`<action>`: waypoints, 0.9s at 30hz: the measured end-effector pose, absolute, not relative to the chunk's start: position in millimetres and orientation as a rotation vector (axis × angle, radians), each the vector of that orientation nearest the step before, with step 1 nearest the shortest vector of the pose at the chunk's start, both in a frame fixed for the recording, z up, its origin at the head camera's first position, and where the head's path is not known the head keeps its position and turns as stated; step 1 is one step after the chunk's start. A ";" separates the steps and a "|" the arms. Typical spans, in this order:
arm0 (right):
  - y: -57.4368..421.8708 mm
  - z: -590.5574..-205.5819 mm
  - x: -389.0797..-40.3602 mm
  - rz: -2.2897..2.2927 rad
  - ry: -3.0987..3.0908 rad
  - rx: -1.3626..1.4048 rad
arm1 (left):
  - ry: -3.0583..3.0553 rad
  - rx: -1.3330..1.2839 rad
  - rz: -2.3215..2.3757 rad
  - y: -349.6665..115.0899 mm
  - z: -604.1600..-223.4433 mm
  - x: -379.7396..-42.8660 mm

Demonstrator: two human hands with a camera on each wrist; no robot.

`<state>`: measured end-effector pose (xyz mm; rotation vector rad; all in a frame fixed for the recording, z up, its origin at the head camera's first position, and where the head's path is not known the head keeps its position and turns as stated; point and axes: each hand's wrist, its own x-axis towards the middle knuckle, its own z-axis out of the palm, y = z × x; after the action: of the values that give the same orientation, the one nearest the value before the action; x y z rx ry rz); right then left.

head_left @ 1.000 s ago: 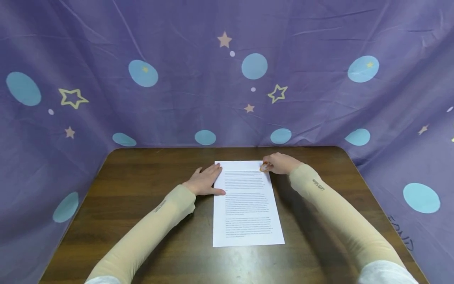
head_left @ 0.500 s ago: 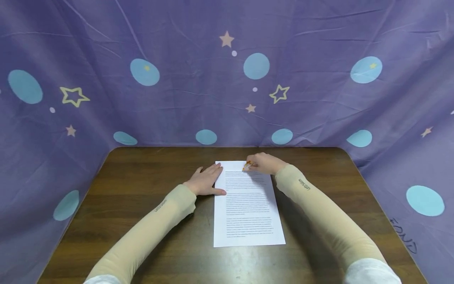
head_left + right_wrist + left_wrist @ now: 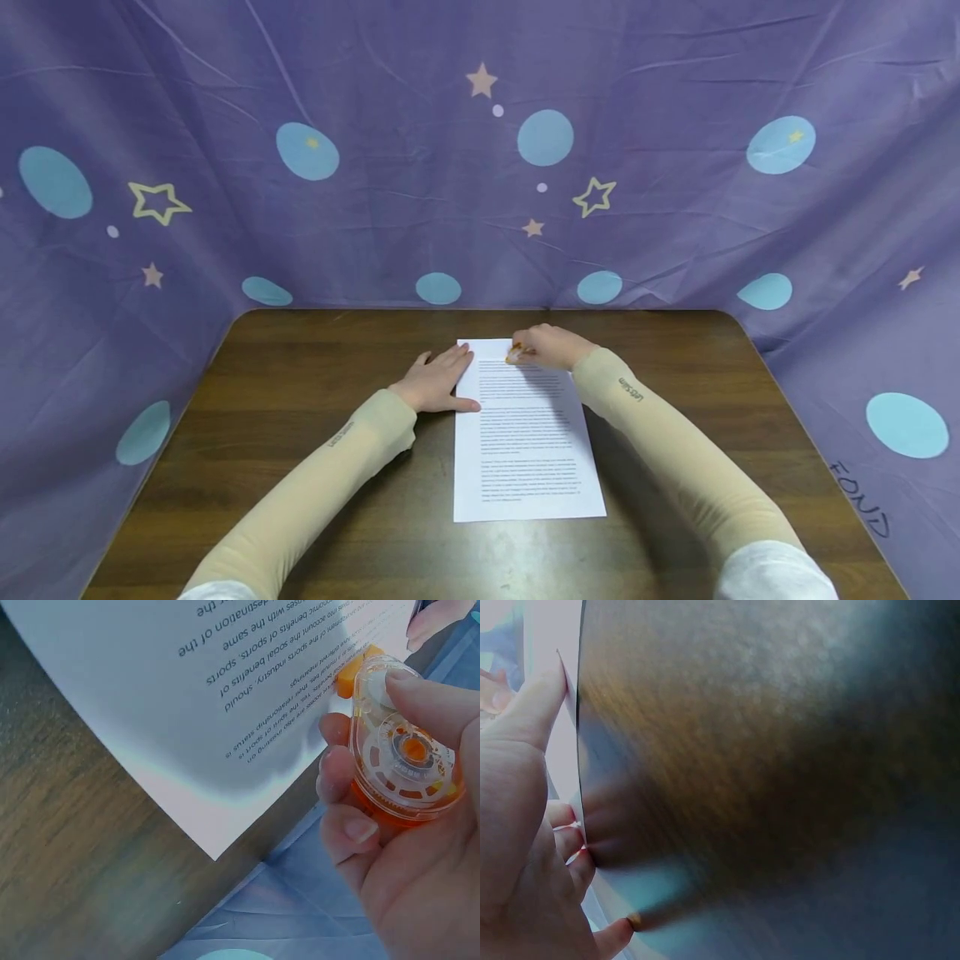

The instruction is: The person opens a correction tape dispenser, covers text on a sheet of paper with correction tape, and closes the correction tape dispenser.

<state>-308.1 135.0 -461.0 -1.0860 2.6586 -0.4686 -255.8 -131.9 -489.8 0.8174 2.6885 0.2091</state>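
A printed sheet of paper [image 3: 525,483] lies on the brown table, its lines of text running across. My left hand [image 3: 437,385] rests flat over its upper left edge, fingers spread and thumb on the margin. In the left wrist view the left hand [image 3: 517,802] shows along the sheet's edge. With thumb and fingers, my right hand [image 3: 551,346] grips a correction tape [image 3: 409,754], clear-bodied with orange parts. Its orange tip [image 3: 352,673] is at the top lines of print; the right wrist view does not show clearly whether it touches the paper.
The wooden table [image 3: 315,358] extends to both sides of the sheet. Behind it and along its sides hangs a purple curtain [image 3: 375,200] with stars and blue dots.
My right hand has moved left with the correction tape, from the sheet's right edge along the top lines, slowing in the last half second. The left hand stays in place.
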 end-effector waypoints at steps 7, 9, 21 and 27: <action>131.7 -459.2 -305.4 -0.384 2.687 -1.059 | 2.685 0.807 0.192 -131.8 -492.6 -257.8; 130.6 -457.6 -304.3 -0.359 2.703 -1.066 | 2.683 0.806 0.185 -131.7 -493.4 -258.1; 128.6 -455.4 -303.0 -0.253 2.738 -1.020 | 2.693 0.819 0.205 -130.7 -492.6 -256.9; 133.8 -457.1 -305.3 -0.262 2.729 -0.982 | 2.687 0.815 0.201 -131.1 -489.9 -256.8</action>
<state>-305.3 133.8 -457.1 -0.9818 2.7286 -0.2620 -256.8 -131.1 -489.9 0.8151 2.6874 0.2012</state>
